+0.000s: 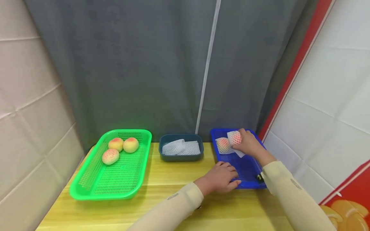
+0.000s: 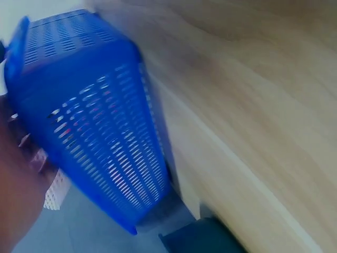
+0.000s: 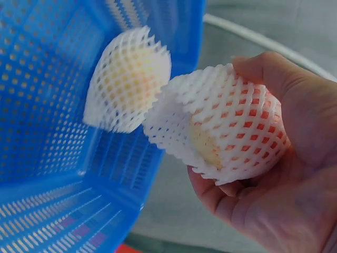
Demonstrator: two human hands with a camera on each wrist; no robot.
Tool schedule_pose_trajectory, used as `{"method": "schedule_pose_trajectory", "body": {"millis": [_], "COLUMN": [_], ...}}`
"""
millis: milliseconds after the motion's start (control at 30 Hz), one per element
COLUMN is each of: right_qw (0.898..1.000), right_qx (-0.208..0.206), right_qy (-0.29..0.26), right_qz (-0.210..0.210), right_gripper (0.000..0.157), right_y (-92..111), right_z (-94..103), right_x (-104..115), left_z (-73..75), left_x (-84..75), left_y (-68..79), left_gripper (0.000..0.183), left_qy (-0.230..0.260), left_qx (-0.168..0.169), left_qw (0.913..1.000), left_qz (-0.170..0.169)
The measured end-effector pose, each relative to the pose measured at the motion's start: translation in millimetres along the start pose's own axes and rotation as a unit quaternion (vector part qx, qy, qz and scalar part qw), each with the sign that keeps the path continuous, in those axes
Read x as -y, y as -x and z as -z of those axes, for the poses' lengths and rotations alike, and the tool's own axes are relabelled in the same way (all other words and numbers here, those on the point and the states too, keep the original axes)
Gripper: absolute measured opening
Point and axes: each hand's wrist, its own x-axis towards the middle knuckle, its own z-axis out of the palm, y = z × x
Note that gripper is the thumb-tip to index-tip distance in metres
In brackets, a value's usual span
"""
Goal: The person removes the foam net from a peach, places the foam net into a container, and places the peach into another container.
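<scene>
A peach in a white foam net sleeve (image 3: 242, 126) is gripped by my right hand (image 1: 249, 143), thumb on one side and fingers curled round the other. It is held over the far part of the blue basket (image 1: 245, 166). Another netted peach (image 3: 129, 81) lies inside that basket, right beside the held one. My left hand (image 1: 222, 177) is at the basket's near left corner, its fingers relaxed and nothing in its grasp. In the left wrist view the basket's slotted side (image 2: 105, 142) fills the left part, and only a blurred piece of that hand shows.
On the left, a green basket (image 1: 127, 175) holds a few bare peaches (image 1: 131, 145). Between the baskets stands a dark teal tray (image 1: 181, 158) with white foam nets (image 1: 173, 147) in it. A grey curtain (image 1: 138, 64) hangs behind the wooden table (image 1: 170, 175).
</scene>
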Motion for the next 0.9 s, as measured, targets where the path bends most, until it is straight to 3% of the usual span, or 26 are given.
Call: {"method": "schedule_pose_trajectory", "body": {"millis": [200, 400, 567, 733, 900], "right_qw": [0.998, 0.995, 0.992, 0.988, 0.98], "right_qx": [-0.009, -0.013, -0.012, -0.008, -0.003], "right_qy": [-0.037, -0.053, -0.078, -0.09, -0.09], "right_qz": [0.04, 0.084, 0.098, 0.128, 0.18], "right_gripper": [0.083, 0.081, 0.078, 0.072, 0.072], "right_y": [14.7, 32.3, 43.7, 52.8, 58.6], "right_z": [-3.7, -1.3, -6.5, -13.5, -22.4], "right_x": [19.8, 41.5, 62.7, 81.2, 102.2], "left_z": [28.6, 56.7, 67.3, 77.2, 88.7], "left_x": [12.7, 41.8, 67.4, 81.3, 91.5], "left_y": [31.1, 73.4, 117.2, 151.6, 178.0], "left_gripper": [0.029, 0.023, 0.023, 0.021, 0.02], "left_qy": [0.071, 0.153, 0.187, 0.214, 0.217], "left_qx": [-0.06, -0.11, -0.143, -0.152, -0.159], "left_qw": [0.9949, 0.9772, 0.9621, 0.949, 0.9416], "left_qz": [0.041, 0.098, 0.137, 0.174, 0.202]}}
